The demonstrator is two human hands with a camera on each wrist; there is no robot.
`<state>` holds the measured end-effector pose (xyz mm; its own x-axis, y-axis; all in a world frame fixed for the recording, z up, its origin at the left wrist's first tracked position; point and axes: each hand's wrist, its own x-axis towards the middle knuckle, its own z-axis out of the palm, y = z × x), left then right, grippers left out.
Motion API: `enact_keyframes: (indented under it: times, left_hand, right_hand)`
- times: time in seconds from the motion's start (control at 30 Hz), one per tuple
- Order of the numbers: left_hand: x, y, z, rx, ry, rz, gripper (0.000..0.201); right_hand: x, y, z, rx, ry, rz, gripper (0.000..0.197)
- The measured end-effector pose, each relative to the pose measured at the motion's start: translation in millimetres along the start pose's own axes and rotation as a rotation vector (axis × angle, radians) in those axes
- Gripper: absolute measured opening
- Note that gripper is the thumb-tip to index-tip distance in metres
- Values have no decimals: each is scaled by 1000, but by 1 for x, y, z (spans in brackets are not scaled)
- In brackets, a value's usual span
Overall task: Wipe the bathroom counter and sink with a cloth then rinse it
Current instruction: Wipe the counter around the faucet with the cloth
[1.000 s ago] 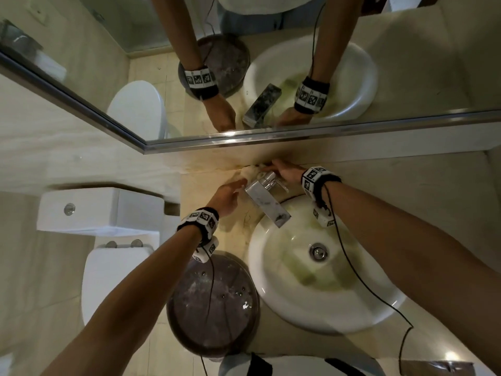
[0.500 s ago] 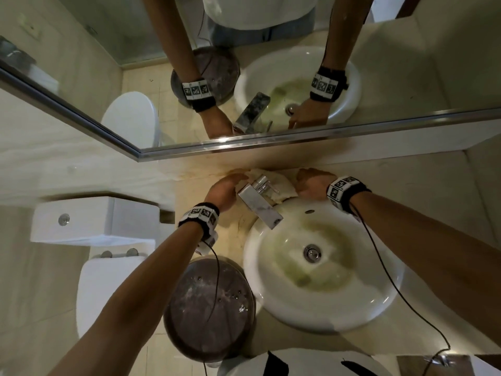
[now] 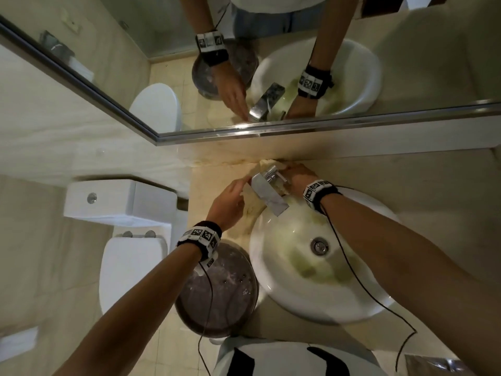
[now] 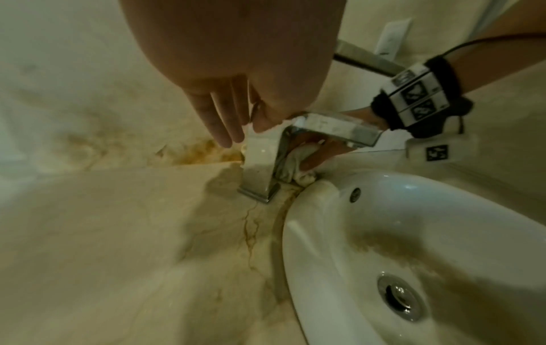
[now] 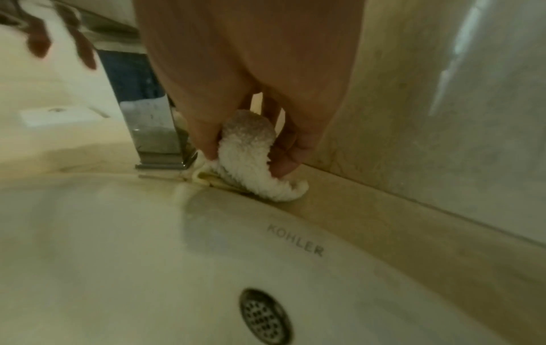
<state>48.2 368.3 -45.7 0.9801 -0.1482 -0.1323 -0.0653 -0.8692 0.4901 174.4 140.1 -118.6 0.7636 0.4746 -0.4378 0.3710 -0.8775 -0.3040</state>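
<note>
My right hand pinches a white terry cloth between thumb and fingers. It presses the cloth onto the beige counter, right of the chrome faucet base at the sink's back rim. From the head view, the right hand sits behind the faucet, with the cloth bunched against the wall. My left hand is just left of the faucet, its straight fingers reaching past the faucet top and holding nothing. The white sink lies below, brown-stained inside.
Brown stains mark the counter around the faucet base. A mirror runs along the wall above. Left of the counter are a round dark bin and a white toilet. The drain is at the basin's centre.
My right hand with the cloth swung out to the right of the faucet, then came back in close beside and behind it. The left hand stayed by the faucet's left side.
</note>
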Motion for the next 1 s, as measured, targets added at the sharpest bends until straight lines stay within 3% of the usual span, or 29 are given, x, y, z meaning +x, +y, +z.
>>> enact_keyframes:
  times: [0.07,0.13,0.33,0.47,0.57,0.63,0.7,0.77,0.83,1.0]
  left_hand:
    - [5,16,-4,65,66,81,48]
    - [11,31,-6,110,71,31,39]
    - [22,56,-5,212,7,-123,53]
    - [28,58,-7,239,-53,-160,52]
    - [33,64,-9,249,-117,-214,48]
    - [35,72,-11,231,-132,-264,49]
    - [36,82,-12,217,-125,-303,47]
    - [37,93,-15,223,-142,-323,39]
    - [36,102,-18,252,-165,-324,38]
    - [42,110,-23,312,-253,-323,37]
  right_hand:
    - [3,8,-1,-41,16,23,37]
    - [4,19,2,-47,19,98,43]
    - [-33,69,-4,-117,45,377,46]
    - [-54,128,-14,-55,-48,517,50]
    - [-88,168,-15,-65,-71,666,61]
    - [-106,188,-12,-110,-63,778,80]
    - [-120,203,-6,-50,9,753,95]
    - [-124,216,5,61,74,631,104]
    - [-129,216,9,103,49,519,97]
    - [-139,201,6,143,48,473,65]
